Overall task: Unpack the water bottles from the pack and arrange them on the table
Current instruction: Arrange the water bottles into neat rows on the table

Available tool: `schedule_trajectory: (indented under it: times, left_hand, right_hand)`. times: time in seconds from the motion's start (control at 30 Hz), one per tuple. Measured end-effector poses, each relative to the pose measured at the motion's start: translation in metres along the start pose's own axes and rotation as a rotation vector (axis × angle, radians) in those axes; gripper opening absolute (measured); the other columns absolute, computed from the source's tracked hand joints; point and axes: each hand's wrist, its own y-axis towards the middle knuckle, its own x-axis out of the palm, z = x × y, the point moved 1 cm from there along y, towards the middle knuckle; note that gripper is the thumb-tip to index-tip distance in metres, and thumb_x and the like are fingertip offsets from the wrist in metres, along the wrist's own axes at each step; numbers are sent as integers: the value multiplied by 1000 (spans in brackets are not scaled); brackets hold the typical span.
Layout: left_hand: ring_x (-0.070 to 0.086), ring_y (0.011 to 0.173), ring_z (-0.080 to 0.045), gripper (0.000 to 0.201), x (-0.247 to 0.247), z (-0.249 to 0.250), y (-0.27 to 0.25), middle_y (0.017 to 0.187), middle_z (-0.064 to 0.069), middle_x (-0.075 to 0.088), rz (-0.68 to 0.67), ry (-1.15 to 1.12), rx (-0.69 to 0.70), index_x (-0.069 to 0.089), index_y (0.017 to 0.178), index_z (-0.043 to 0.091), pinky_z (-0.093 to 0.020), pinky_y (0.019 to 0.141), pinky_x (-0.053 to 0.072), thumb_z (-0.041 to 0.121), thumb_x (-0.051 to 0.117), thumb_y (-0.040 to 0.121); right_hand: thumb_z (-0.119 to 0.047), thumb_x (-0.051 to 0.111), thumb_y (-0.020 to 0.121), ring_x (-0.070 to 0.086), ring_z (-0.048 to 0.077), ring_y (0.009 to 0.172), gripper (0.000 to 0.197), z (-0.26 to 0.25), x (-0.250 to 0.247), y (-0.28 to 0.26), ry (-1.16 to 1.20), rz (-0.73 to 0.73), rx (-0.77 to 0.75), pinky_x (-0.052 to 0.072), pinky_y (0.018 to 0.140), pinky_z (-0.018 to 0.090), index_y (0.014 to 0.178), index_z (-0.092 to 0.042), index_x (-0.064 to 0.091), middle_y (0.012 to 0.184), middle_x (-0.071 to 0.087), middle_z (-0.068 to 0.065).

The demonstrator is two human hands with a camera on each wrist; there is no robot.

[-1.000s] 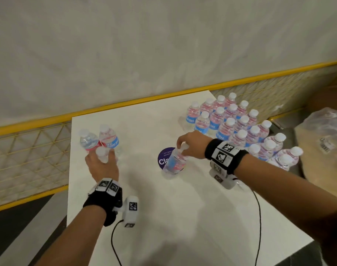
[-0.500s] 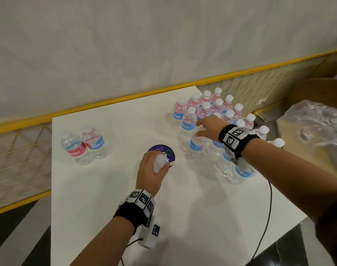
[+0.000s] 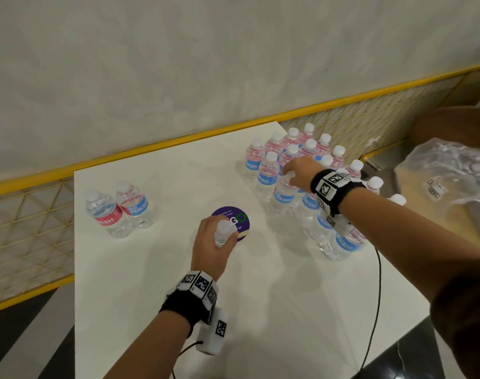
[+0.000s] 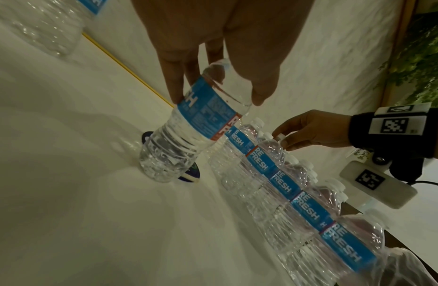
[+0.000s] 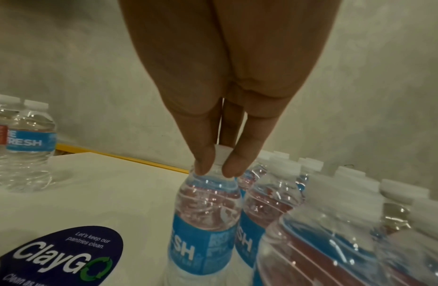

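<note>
My left hand [image 3: 222, 239] grips the shoulder of a blue-label water bottle [image 4: 195, 123] from above, mid-table. The bottle's base is at the edge of a purple round sticker [image 3: 230, 222]. My right hand [image 3: 289, 176] pinches the white cap [image 5: 221, 154] of a front bottle [image 3: 284, 196] between thumb and fingers. That bottle belongs to the unwrapped cluster of several bottles [image 3: 307, 149] at the table's right side. Two bottles [image 3: 118, 209] stand together at the left, one red-labelled, one blue-labelled.
The white table [image 3: 151, 269] ends near a yellow rail with mesh [image 3: 28, 214] at the back and left. Crumpled clear plastic wrap [image 3: 452, 170] lies off the table to the right. A black cable [image 3: 375, 296] trails from my right wrist across the table.
My left hand left the two bottles at the left and took hold of the middle bottle. My right hand let go of that bottle and moved right onto a cap in the cluster.
</note>
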Motion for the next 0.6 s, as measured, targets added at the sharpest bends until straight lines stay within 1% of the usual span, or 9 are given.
schedule_trajectory:
  times: [0.07,0.17,0.23,0.4,0.47,0.5,0.57,0.6]
  left_hand:
    - [58,99,-11,28,1,0,0,107,5,56,-2,2,-4,50,97,45,-27,89,47,43,62,72]
    - [58,100,-13,31,0,0,1,108,4,57,6,-3,-15,51,96,45,-29,90,48,30,67,74]
    - [59,100,-12,32,-1,-1,2,108,4,57,11,0,-19,51,95,45,-28,89,48,28,68,74]
    - [57,100,-7,33,-2,-3,1,109,5,56,-4,2,-25,50,97,45,-22,88,45,29,67,74]
    - [57,101,-5,35,-3,-2,2,110,5,55,-28,-5,-42,49,99,46,-17,88,44,31,68,74]
    - [56,101,-2,36,-5,-1,4,110,5,55,-48,-8,-50,48,99,47,-14,87,43,32,68,74]
    - [52,102,6,37,-13,-1,9,109,11,52,-112,9,-62,48,101,47,-11,87,40,36,69,73]
    - [50,103,9,36,-19,0,12,110,14,51,-151,38,-58,50,104,44,-11,88,39,36,67,73]
  right_hand:
    - [-10,56,89,55,30,113,34,0,0,3,4,0,10,45,91,34,122,-13,60,123,60,13]
    - [-11,58,88,55,31,112,33,-2,0,7,5,9,28,45,89,33,121,-10,61,122,60,14]
    - [-11,58,89,56,30,111,32,-2,2,10,-5,19,36,46,88,32,120,-10,61,121,60,14]
    - [-14,57,90,56,30,111,32,-6,0,14,-42,-15,46,46,90,33,121,-9,59,121,60,14]
    - [-15,56,90,54,32,114,36,-9,-3,11,-90,-18,62,46,93,36,126,-9,56,125,56,15]
    - [-16,56,90,51,33,117,39,-13,-4,7,-117,11,58,47,95,39,129,-9,53,128,53,15]
    - [-20,57,90,45,33,121,46,-32,-3,-6,-77,87,-9,44,97,43,134,-13,47,132,46,13]
    - [-24,58,90,45,32,120,47,-47,0,-15,2,93,-80,44,97,42,134,-15,45,132,45,12]
